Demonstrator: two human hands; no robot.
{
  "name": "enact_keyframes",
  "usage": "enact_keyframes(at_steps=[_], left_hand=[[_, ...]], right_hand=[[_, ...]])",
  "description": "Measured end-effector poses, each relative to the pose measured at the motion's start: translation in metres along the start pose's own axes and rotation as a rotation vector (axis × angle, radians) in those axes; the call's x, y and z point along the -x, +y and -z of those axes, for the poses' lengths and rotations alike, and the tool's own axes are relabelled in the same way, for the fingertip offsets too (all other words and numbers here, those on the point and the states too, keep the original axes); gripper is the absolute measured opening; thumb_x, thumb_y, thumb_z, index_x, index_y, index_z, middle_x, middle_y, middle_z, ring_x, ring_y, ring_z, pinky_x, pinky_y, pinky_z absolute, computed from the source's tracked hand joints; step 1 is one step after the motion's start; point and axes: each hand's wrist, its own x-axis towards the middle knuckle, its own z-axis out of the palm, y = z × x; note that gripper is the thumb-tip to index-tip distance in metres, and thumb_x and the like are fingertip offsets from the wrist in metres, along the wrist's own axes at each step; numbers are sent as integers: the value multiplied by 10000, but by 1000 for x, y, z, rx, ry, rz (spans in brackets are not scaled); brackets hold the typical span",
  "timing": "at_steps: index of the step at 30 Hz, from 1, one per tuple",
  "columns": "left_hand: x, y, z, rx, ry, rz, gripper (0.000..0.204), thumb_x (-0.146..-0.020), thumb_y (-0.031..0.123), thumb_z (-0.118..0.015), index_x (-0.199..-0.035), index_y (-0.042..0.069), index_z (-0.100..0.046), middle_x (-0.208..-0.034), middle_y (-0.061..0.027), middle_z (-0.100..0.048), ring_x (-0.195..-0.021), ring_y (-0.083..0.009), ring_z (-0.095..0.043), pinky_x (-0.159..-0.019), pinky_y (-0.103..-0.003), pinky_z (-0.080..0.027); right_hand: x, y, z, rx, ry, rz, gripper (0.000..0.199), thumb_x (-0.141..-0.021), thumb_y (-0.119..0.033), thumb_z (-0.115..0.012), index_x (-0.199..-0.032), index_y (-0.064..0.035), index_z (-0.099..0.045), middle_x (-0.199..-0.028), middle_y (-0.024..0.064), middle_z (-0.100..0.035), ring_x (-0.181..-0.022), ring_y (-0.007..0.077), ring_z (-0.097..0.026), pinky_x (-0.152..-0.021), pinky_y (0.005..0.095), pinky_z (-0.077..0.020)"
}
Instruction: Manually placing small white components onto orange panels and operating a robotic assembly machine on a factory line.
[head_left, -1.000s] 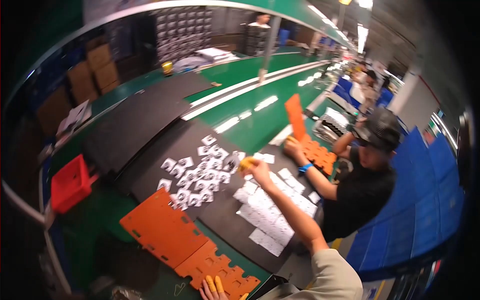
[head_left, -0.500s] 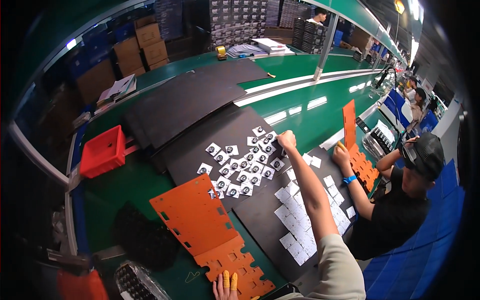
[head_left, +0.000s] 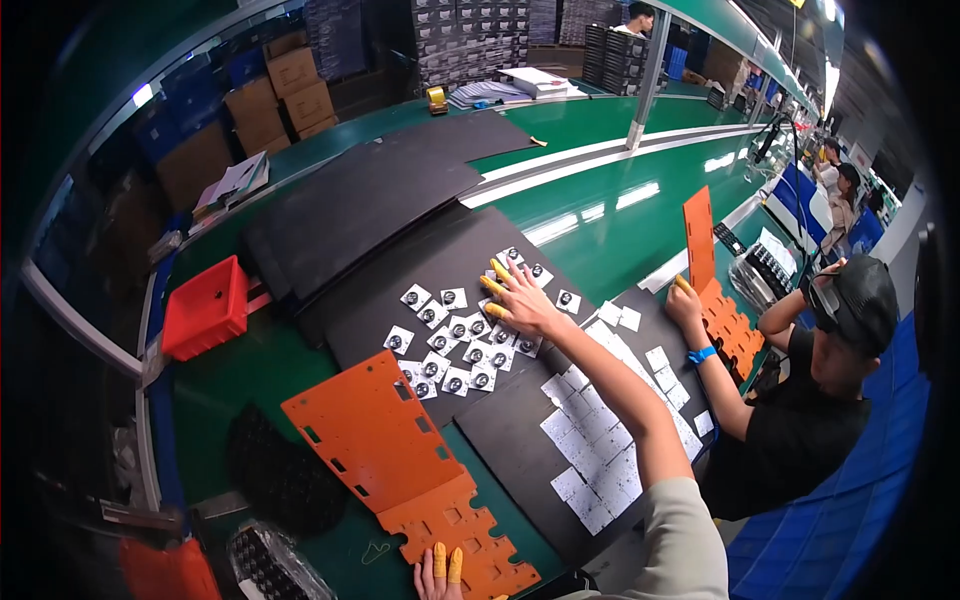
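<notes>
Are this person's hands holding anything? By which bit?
It can't be told if either grips anything: the left hand lies on the orange board's near edge, and the right hand spreads over white squares.

An orange board (head_left: 415,472), its broad slotted panel joined to a notched one, lies just beside scattered white squares (head_left: 477,354) (several touching each other), most showing a round black middle.

The plate (head_left: 402,468) at 7 o'clock is plain orange, the bin (head_left: 205,338) at 9 red, the bench (head_left: 240,385) green. White cards (head_left: 484,347) around the dial's centre bear dark discs (head_left: 476,355); white panels (head_left: 590,440) at 5 o'clock carry dark specks. Left hand (head_left: 436,586) and right hand (head_left: 528,306) both wear yellow finger covers (head_left: 455,566).
</notes>
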Motion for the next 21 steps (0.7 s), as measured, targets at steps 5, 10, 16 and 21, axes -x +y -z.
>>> enact_keyframes(at_steps=[5,10,16,21], left_hand=[[2,-9,-8,-50,-8,0,1105,-681,638,-768,-1526,60,-350,-1586,-227,-302,-1461,-427,-254,-1184,-582,-199],[-1,-8,-9,-74,1,-1,913,-812,594,-648,-1508,65,-387,-1576,-214,-329,-1457,-421,-275,-1182,-569,-228],[-3,-15,-19,-119,71,-6,608,-965,421,-450,-1479,96,-448,-1559,-199,-369,-1441,-395,-329,-1185,-559,-253],[-6,-13,-29,-185,179,1,526,-1001,393,-385,-1397,89,-555,-1499,-201,-459,-1381,-394,-427,-1147,-553,-321]], right_hand=[[-23,15,-9,-37,-31,-33,600,-1025,-509,-370,-1508,-158,-426,-1619,173,-261,-1513,405,-170,-1210,576,-152],[-40,32,-20,10,39,-97,616,-1025,-525,-360,-1504,-146,-436,-1603,187,-291,-1508,378,-208,-1212,551,-162],[-67,86,-33,77,63,-275,588,-1023,-501,-398,-1484,-140,-464,-1586,211,-314,-1472,421,-269,-1192,541,-230],[-81,148,-50,78,52,-404,617,-998,-572,-399,-1469,-183,-487,-1578,199,-338,-1474,408,-283,-1182,546,-276]])
